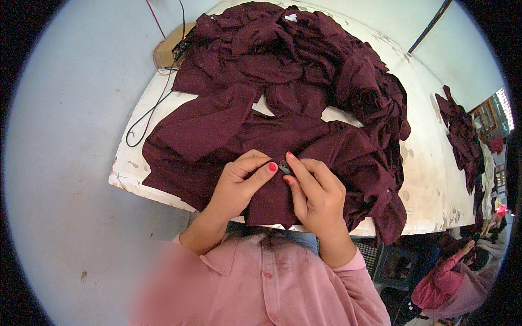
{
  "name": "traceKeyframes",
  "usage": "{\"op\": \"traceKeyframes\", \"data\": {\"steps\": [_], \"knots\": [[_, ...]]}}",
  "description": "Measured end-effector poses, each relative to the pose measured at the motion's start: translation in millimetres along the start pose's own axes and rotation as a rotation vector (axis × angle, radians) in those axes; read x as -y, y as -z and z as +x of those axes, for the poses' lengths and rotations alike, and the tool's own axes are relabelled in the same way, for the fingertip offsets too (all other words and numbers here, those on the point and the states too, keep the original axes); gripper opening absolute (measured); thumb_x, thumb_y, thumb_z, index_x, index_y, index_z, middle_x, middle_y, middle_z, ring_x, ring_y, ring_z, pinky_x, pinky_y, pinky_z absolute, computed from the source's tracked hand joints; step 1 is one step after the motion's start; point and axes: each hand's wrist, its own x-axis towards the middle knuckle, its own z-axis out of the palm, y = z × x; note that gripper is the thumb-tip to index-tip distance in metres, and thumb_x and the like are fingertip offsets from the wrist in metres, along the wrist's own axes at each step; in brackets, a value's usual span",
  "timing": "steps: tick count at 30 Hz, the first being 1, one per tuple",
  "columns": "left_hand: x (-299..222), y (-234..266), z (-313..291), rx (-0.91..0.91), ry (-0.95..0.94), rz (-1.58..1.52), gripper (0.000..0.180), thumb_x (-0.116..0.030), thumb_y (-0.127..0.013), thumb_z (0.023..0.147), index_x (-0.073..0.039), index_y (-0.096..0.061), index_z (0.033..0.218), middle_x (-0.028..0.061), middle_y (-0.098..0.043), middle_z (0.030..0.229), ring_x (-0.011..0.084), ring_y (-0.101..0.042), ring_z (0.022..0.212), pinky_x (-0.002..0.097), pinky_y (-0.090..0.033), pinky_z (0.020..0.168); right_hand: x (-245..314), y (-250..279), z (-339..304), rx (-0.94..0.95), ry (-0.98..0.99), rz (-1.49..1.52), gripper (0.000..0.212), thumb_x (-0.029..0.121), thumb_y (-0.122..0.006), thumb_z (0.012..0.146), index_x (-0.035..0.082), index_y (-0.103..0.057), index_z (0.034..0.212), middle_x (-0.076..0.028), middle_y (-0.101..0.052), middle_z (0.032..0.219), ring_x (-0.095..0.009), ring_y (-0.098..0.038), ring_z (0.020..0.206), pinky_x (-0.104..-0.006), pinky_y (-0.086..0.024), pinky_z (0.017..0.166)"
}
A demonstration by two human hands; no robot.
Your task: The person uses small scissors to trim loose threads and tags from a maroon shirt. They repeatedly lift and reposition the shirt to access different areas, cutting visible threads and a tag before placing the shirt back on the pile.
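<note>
A big heap of dark maroon garments (pixel 293 81) covers a white worktable (pixel 429 179). At the near edge my left hand (pixel 239 182) pinches a fold of the maroon cloth (pixel 272 201), thumb pressed toward the middle. My right hand (pixel 315 193) meets it from the right, its fingertips closed on a small dark metal tool (pixel 285 167), which looks like a thread clipper, held against the same fold. Both hands touch the cloth and nearly touch each other. My pink sleeves enter from the lower edge.
A cardboard box (pixel 169 49) with a black cable (pixel 149 117) sits at the table's far left corner. Another maroon pile (pixel 462 136) lies at the right end. A person in pink (pixel 451 282) sits at the lower right. Grey floor lies to the left.
</note>
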Motion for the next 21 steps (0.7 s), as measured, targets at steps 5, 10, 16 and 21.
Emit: {"op": "traceKeyframes", "data": {"steps": [5, 10, 16, 21], "knots": [[-1, 1, -2, 0.029, -0.028, 0.073, 0.019, -0.014, -0.064, 0.089, 0.004, -0.066, 0.095, 0.0041, -0.059, 0.088, 0.0104, -0.053, 0.082, 0.0236, -0.041, 0.076, -3, 2, -2, 0.025, -0.043, 0.093, 0.033, -0.002, -0.069, 0.075, 0.001, -0.067, 0.108, -0.013, -0.062, 0.085, -0.022, -0.061, 0.067, -0.0271, -0.049, 0.06], [-1, -1, -2, 0.036, -0.062, 0.095, 0.019, -0.014, -0.064, 0.089, 0.004, -0.066, 0.094, 0.0042, -0.059, 0.087, 0.0106, -0.053, 0.082, 0.0238, -0.041, 0.074, -2, 9, -2, 0.042, -0.062, 0.11, 0.031, -0.002, -0.068, 0.076, 0.001, -0.067, 0.107, -0.013, -0.062, 0.086, -0.022, -0.061, 0.068, -0.0272, -0.049, 0.06], [-2, -3, -2, 0.024, -0.047, 0.124, 0.017, -0.013, -0.064, 0.089, 0.004, -0.066, 0.094, 0.0047, -0.059, 0.088, 0.0111, -0.054, 0.082, 0.0238, -0.042, 0.074, -1, 16, -2, 0.059, -0.092, 0.121, 0.032, 0.0, -0.069, 0.075, 0.001, -0.067, 0.107, -0.012, -0.062, 0.085, -0.022, -0.062, 0.069, -0.028, -0.049, 0.06], [-5, -4, -1, 0.048, -0.142, 0.203, 0.016, -0.011, -0.065, 0.088, 0.003, -0.066, 0.094, 0.0056, -0.06, 0.088, 0.0123, -0.055, 0.083, 0.0242, -0.043, 0.075, -4, 16, -1, 0.082, -0.039, 0.08, 0.031, 0.009, -0.069, 0.077, 0.007, -0.067, 0.108, -0.008, -0.062, 0.085, -0.023, -0.063, 0.067, -0.0309, -0.051, 0.058]]}}
